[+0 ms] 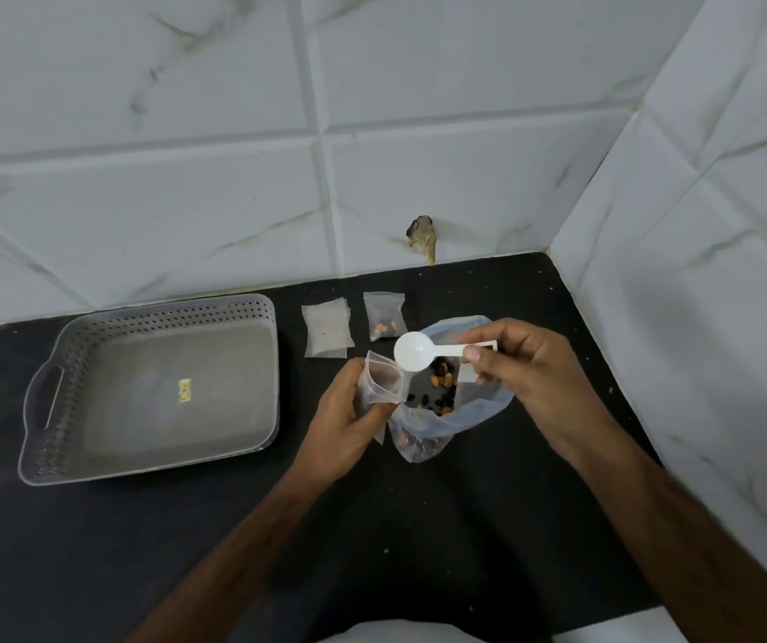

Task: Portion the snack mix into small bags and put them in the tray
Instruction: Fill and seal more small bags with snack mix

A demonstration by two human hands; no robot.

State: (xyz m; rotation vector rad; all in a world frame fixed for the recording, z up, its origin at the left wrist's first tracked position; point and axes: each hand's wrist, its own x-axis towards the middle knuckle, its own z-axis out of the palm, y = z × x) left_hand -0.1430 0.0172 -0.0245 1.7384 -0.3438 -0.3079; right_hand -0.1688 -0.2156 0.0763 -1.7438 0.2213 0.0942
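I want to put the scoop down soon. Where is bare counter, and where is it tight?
Bare: black counter right of the big snack bag, towards the side wall, and the near strip below the tray. Tight: between tray and big bag, where empty bags, filled bag and both hands sit.

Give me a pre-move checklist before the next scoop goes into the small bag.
1. Small clear zip bag held with its mouth open by the left hand: ok.
2. White plastic spoon gripped by its handle in the right hand: ok.
3. Spoon bowl loaded: not ok, it looks empty.
4. Large clear bag of snack mix open beneath the spoon: ok.
5. Grey perforated plastic tray within view, its floor free for bags: ok.
6. Filled small bag by the wall sealed: cannot tell.
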